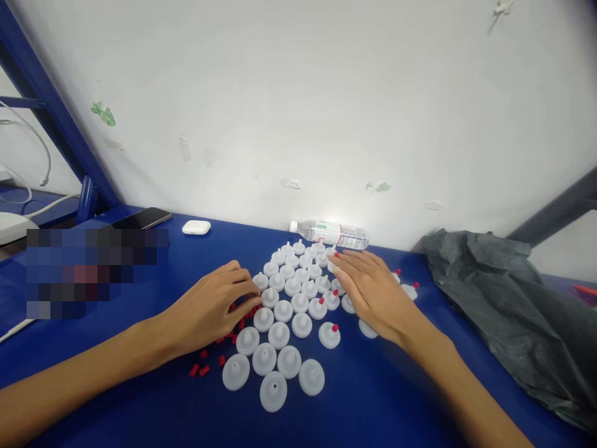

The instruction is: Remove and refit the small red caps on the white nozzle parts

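Many white plastic discs [278, 335], each with a short central nozzle, lie in a spread group on the blue table. Several of them, such as the capped disc [329, 336], carry a small red cap on the nozzle. My left hand [217, 305] rests at the group's left edge, above a scatter of loose red caps [204, 371]. Its thumb and fingertips come close together; whatever is between them is hidden. Over the right side of the discs lies my right hand [373, 289], fingers stretched forward and thumb apart. A red cap shows by its fingertips, and the hand covers some discs.
A clear plastic bottle [329, 233] lies against the white wall behind the discs. Further left are a white earbud case [196, 228] and a phone [148, 218]. A dark plastic bag [508, 298] is heaped at the right. Blue metal posts [60, 106] frame the left side.
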`<move>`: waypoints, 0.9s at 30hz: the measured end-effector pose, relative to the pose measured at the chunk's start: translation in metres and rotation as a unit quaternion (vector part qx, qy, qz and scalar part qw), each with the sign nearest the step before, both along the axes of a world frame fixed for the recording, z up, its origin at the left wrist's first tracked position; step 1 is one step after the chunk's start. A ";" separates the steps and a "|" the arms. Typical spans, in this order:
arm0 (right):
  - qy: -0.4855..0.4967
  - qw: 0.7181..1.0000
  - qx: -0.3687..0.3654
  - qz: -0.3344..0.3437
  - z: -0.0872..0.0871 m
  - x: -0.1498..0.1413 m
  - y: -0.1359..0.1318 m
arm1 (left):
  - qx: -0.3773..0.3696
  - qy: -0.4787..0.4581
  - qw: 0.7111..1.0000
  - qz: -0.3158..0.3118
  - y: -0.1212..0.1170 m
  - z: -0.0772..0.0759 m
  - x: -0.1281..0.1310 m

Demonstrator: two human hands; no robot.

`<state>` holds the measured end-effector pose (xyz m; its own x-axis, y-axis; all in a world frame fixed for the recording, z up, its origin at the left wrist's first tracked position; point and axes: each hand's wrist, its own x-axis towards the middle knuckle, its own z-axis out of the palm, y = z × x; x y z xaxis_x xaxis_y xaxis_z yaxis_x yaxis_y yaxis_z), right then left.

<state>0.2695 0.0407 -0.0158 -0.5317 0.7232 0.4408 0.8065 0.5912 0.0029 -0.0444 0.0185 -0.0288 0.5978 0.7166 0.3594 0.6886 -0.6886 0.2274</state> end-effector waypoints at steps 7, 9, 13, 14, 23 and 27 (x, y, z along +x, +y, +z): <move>-0.001 0.999 -0.036 0.001 -0.003 0.001 0.002 | -0.014 0.010 1.000 0.002 -0.001 -0.003 0.001; 0.004 0.999 -0.038 0.005 -0.001 0.000 0.001 | -0.025 0.013 1.000 0.004 -0.002 -0.003 0.001; 0.016 1.000 -0.025 -0.005 0.002 0.001 0.001 | -0.036 0.017 0.999 0.009 -0.002 -0.002 0.002; 0.022 1.000 -0.020 -0.010 0.003 0.001 0.001 | -0.035 0.016 0.999 0.010 -0.002 -0.002 0.002; 0.060 0.995 -0.061 -0.055 -0.001 0.003 0.012 | -0.079 0.019 0.996 0.042 -0.005 -0.002 0.002; 0.059 0.991 -0.102 -0.070 -0.004 0.002 0.028 | -0.116 0.015 0.991 0.060 -0.005 -0.003 0.003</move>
